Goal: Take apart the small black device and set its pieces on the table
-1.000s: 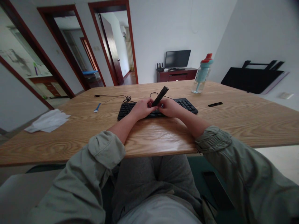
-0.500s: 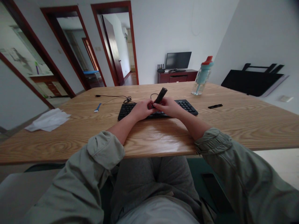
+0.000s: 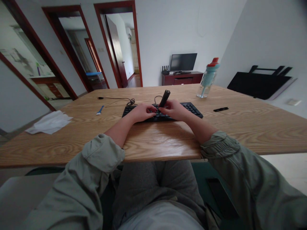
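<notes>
A black computer keyboard (image 3: 192, 109) lies on the wooden table in front of me, partly covered by both hands. My right hand (image 3: 174, 109) is closed around a black stick-shaped tool (image 3: 164, 98), which tilts with its top end up and to the right. Its lower end points down at the middle keys and is hidden by my fingers. My left hand (image 3: 143, 112) rests over the left half of the keyboard, its fingers apart and slightly bent, the thumb low by the keys. Between the two hands there is a small gap.
A blue and white small brush (image 3: 100, 110) and a crumpled white tissue (image 3: 49, 122) lie to the left. The coiled cable (image 3: 130, 102) is behind the keyboard. To the right are a thin black piece (image 3: 221, 109) and a water bottle (image 3: 207, 78).
My left hand has drawn back a little to the left, away from my right hand. The black tool has shifted slightly left and stands a bit steeper.
</notes>
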### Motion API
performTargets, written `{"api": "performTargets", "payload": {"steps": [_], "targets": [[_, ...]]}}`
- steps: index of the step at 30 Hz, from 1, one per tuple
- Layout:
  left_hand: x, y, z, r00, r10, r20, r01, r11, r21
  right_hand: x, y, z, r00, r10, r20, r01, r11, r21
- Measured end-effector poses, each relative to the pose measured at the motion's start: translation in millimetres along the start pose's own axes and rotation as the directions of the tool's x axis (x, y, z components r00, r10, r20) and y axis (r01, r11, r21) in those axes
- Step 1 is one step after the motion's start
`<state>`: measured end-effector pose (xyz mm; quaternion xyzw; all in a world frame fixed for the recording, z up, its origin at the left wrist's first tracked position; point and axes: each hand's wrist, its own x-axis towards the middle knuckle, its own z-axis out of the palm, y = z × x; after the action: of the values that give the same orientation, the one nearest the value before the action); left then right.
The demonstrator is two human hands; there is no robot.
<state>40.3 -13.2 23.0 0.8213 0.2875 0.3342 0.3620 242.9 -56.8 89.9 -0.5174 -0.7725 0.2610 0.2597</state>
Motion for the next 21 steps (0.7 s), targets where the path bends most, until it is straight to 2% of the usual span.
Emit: {"api": "performTargets", "payload": {"steps": [11,21], "targets": [[4,-2,11.2,0.999,-0.008,0.034,0.006,0.999,0.051,0,-9,4,1.000,-0.012,-0.010,0.010,0.992,-0.126],[5,3,15.2,1.000,-0.012,0.009,0.011,0.995,0.094,1,-10,1,0.999,-0.023,0.044,0.026,0.997,-0.074]]}}
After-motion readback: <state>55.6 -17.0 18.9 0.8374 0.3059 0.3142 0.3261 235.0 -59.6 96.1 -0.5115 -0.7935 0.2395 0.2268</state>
